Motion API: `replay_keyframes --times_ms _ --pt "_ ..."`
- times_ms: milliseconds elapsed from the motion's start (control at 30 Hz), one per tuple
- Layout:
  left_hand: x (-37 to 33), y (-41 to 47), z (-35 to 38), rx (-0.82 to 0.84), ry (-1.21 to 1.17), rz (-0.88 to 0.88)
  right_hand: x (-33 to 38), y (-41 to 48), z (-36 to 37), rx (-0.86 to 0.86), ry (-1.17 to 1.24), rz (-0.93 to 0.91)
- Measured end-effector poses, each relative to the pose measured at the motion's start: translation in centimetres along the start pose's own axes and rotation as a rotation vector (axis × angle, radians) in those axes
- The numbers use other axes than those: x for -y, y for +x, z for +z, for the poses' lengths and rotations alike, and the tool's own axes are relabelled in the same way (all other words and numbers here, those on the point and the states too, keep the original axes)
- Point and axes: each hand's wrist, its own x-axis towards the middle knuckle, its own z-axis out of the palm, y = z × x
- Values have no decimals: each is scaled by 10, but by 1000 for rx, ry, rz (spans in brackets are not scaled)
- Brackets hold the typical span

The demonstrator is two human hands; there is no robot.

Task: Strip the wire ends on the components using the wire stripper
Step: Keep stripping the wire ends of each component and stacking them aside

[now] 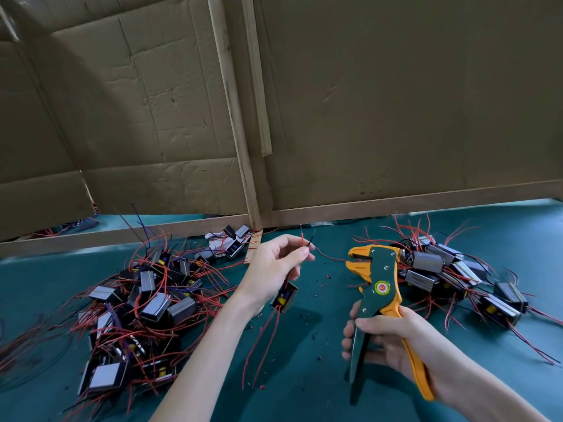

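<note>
Head view: component [285, 296] hung below left hand [274, 266], its wire ends [306, 244] pinched by that hand; wire stripper [376, 281] gripped by right hand [384, 333], hands apart; the ends are best laid squarely into the gaping jaws before the handles are squeezed.

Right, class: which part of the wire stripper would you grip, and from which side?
Grip the wire stripper by its two handles, coming from below as the right hand does: they splay for squeezing, and its toothed head must stay free, facing the wires the left hand pinches.
</note>
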Motion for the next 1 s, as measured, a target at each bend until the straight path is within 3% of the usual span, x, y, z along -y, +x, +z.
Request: replay_keyframes --times_ms 467,1000 --pt "-31 -11 3 271 105 64 10 -18 14 159 -157 -149" --pt "-41 -14 -5 352 204 50 15 -26 20 159 -244 -99"
